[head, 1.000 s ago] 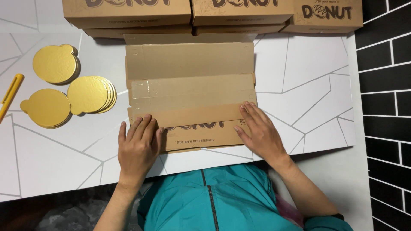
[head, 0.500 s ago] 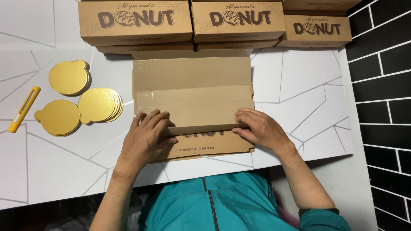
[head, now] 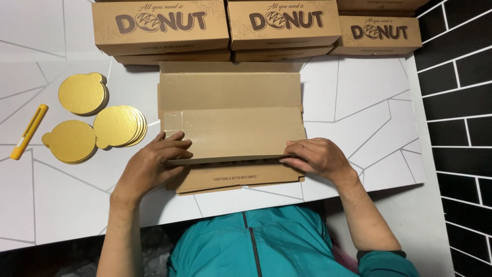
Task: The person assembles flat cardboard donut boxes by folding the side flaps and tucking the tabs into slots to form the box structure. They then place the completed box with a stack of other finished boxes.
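Both hands (head: 154, 164) pinch flat box (head: 230, 118) front flap edge.

My fingers (head: 169, 149) hid the folded edge of the flat cardboard box (head: 230, 120). The top edge cut off 3 assembled boxes (head: 159, 25). My jacket (head: 261, 241) covered the surface's (head: 359, 97) near rim.

Single head-worn camera, looking steeply down over the person's teal jacket (head: 256, 246), facing the white table (head: 359, 102) and the row of boxes (head: 279, 23) at its far edge, close range, black brick wall (head: 461, 102) at right, probably slightly wide-angle.
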